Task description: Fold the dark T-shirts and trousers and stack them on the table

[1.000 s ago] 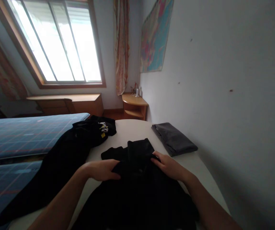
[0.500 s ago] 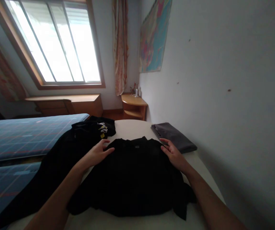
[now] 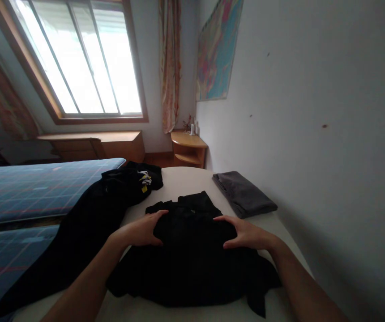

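In the head view, you work at a pale counter [image 3: 179, 178], where a black garment [image 3: 192, 264] lies between your hands, near a folded grey cloth [image 3: 244, 194] and a printed dark garment [image 3: 91, 214]. Your left hand [image 3: 143, 229] and right hand [image 3: 246, 233] rest curved at its sides, thumbs well apart from fingers, neither gripping fabric. It looks soft, limp and light, hardly fragile; its far corners seem the best hold, though the dark cloth makes exact edges hard to tell.
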Demonstrator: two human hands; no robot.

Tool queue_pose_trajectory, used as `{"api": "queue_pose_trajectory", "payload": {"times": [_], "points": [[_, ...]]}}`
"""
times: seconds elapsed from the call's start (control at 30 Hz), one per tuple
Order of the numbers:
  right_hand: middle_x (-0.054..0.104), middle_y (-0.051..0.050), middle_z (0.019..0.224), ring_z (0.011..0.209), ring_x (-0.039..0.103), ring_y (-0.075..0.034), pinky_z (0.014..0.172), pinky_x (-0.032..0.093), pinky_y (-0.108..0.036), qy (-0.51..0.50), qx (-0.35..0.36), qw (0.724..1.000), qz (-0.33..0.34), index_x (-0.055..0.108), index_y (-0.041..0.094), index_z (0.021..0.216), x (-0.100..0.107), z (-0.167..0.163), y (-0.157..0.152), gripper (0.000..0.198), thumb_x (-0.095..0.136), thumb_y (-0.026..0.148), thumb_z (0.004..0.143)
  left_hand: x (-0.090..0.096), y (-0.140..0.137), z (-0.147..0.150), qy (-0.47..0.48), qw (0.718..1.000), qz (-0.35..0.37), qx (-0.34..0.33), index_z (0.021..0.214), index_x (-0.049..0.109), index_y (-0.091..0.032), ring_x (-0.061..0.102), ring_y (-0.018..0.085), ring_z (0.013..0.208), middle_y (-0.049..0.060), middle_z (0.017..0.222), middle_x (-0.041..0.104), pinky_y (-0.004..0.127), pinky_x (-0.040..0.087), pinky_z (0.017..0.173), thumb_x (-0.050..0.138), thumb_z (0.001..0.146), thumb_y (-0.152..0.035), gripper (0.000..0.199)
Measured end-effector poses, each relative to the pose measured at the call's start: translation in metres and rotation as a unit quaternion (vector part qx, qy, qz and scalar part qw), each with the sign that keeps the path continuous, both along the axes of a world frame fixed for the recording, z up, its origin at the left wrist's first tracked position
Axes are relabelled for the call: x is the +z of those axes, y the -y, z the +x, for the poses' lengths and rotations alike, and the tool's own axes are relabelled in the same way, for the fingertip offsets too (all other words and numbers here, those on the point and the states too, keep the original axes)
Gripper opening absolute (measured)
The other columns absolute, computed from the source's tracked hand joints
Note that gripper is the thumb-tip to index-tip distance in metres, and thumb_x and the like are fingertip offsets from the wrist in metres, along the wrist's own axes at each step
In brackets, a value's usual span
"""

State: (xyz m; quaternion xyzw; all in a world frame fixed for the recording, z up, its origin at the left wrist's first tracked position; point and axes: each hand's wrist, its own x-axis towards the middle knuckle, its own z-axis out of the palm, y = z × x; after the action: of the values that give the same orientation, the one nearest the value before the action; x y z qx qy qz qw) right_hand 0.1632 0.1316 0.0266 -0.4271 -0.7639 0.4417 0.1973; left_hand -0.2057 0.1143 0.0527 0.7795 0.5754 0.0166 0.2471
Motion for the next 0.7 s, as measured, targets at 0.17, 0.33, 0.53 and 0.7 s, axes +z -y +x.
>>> {"api": "queue_pose_trajectory", "payload": {"times": [0.17, 0.33, 0.53, 0.7], "points": [[0.074, -0.002, 0.110, 0.099, 0.069, -0.027, 0.090, 0.055, -0.040, 0.024, 0.006, 0.999, 0.033, 0.074, 0.031, 0.114, 0.005, 0.000, 0.003, 0.047, 0.080, 0.030, 0.067, 0.008, 0.006, 0.008, 0.047, 0.997, -0.031, -0.054, 0.132, 0.059, -0.025, 0.062, 0.028, 0.115, 0.008, 0.129, 0.064, 0.037, 0.047, 0.100, 0.067, 0.068, -0.024, 0.064], [0.073, -0.003, 0.103, 0.097, 0.068, -0.026, 0.092, 0.053, -0.041, -0.040, -0.088, 0.990, 0.102, 0.074, 0.025, 0.103, 0.009, -0.001, -0.003, 0.026, 0.070, 0.037, 0.080, 0.028, 0.002, 0.002, 0.188, 0.980, 0.023, -0.053, 0.114, 0.068, -0.024, 0.066, 0.023, 0.101, 0.002, 0.109, 0.071, 0.034, 0.051, 0.092, 0.055, 0.081, -0.026, 0.036], [0.057, -0.010, 0.140, 0.112, 0.064, -0.026, 0.098, 0.052, -0.046, -0.213, -0.241, 0.930, 0.177, 0.047, 0.028, 0.142, -0.009, 0.002, -0.023, 0.063, 0.066, 0.047, 0.085, 0.003, -0.028, -0.019, 0.179, 0.934, 0.291, 0.109, 0.128, 0.061, -0.016, 0.053, 0.027, 0.128, 0.011, 0.137, 0.056, 0.042, 0.035, 0.115, 0.045, 0.087, -0.033, 0.047], [0.037, -0.011, 0.157, 0.128, 0.054, -0.028, 0.108, 0.044, -0.050, -0.104, -0.172, 0.961, 0.188, 0.029, 0.031, 0.153, -0.021, 0.004, -0.022, 0.081, 0.068, 0.049, 0.084, -0.025, -0.033, -0.025, 0.070, 0.956, 0.249, 0.139, 0.148, 0.039, -0.008, 0.033, 0.034, 0.145, 0.019, 0.159, 0.030, 0.044, 0.030, 0.118, 0.052, 0.084, -0.051, 0.078]]}}
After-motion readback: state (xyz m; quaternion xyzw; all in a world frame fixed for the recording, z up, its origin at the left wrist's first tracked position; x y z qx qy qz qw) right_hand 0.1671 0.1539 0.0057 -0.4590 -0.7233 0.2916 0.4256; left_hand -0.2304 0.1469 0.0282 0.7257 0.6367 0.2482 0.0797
